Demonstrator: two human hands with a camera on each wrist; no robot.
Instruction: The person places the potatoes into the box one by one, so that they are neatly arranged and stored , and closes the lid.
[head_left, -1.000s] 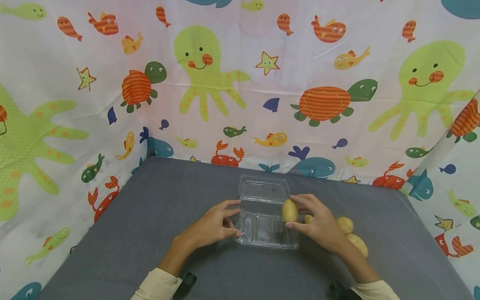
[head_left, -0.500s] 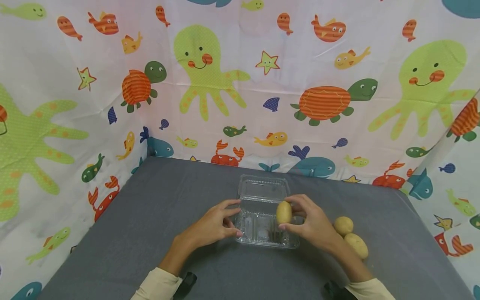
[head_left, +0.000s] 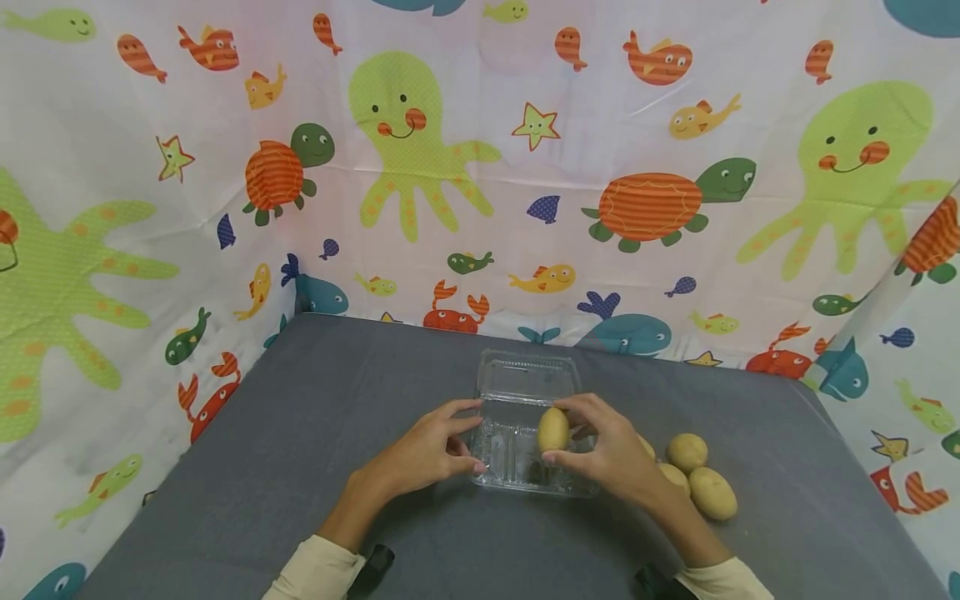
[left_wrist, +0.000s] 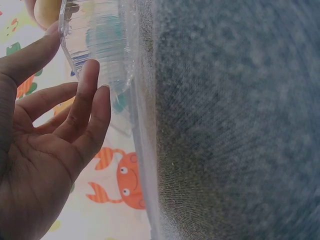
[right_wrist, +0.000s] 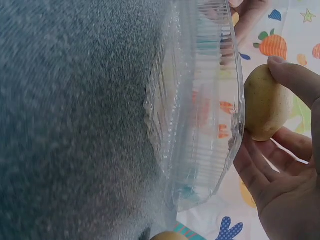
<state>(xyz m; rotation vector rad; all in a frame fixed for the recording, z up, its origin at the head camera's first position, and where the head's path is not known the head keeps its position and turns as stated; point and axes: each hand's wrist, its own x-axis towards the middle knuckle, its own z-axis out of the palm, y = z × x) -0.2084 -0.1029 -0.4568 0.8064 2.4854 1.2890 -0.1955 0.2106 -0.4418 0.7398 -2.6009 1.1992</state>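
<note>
A yellow potato is pinched between the thumb and fingers of my right hand. It is held over the right part of a clear plastic clamshell container, whose lid stands open at the back. In the right wrist view, the potato is at the container's rim. My left hand lies along the container's left side, fingers spread and loosely bent. Its thumb touches the rim in the left wrist view, with the other fingertips near the clear wall.
Several potatoes lie to the right on the grey cloth. Among them, one potato is behind another potato; others are partly hidden by my right arm. A curtain printed with sea animals hangs behind and at the sides.
My right hand has moved left with the potato, from the container's right edge to over its inside. More potatoes show beside the right wrist. The left hand and container stay still.
</note>
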